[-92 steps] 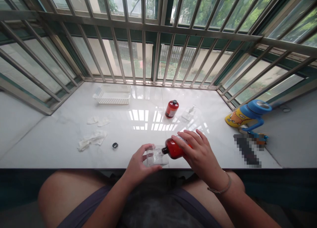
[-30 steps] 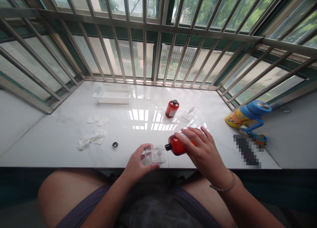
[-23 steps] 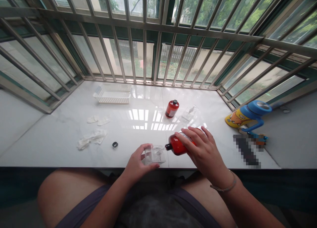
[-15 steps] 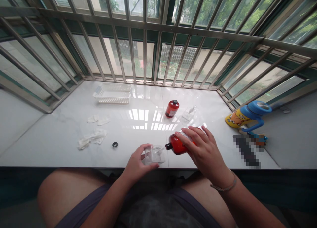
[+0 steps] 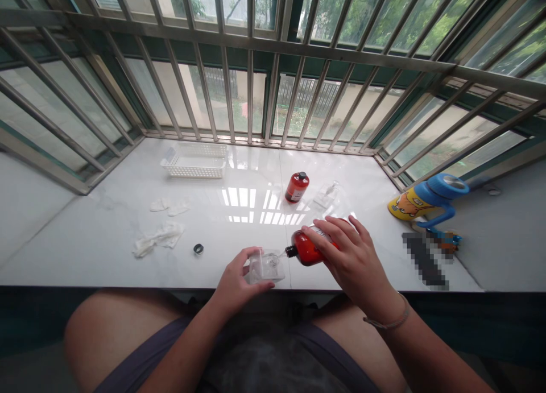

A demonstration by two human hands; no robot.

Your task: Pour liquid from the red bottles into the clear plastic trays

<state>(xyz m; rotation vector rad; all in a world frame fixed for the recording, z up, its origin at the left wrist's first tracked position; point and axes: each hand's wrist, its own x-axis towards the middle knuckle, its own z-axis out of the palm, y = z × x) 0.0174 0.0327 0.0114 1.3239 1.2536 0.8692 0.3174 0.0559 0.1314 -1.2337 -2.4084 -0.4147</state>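
In the head view, the neck of the red bottle (image 5: pixel 305 247), which overlapped the rim of the clear container (image 5: pixel 267 266) about three seconds ago, now sits a little higher and to the right, leaving a small gap; over the last second we see almost no shift. What looks like a thin clear stream spans that gap, so we judge the pouring to be under way and to need a steady aim. Our right hand (image 5: pixel 343 253) is wrapped over the tilted bottle, and our left hand (image 5: pixel 243 274) pinches the container between thumb and fingers near the counter edge; we cannot tell whether it rests on the counter (image 5: pixel 94 256). A second red bottle (image 5: pixel 296 187) stands beyond, with a clear item (image 5: pixel 326 195) beside it. To the left lie a small black ring (image 5: pixel 198 249), crumpled tissues (image 5: pixel 160 239) and a white basket (image 5: pixel 194 172); a blue-and-yellow flask (image 5: pixel 422 198) stands far right. We see nothing blocking the gap, though the clear item is near our right fingers
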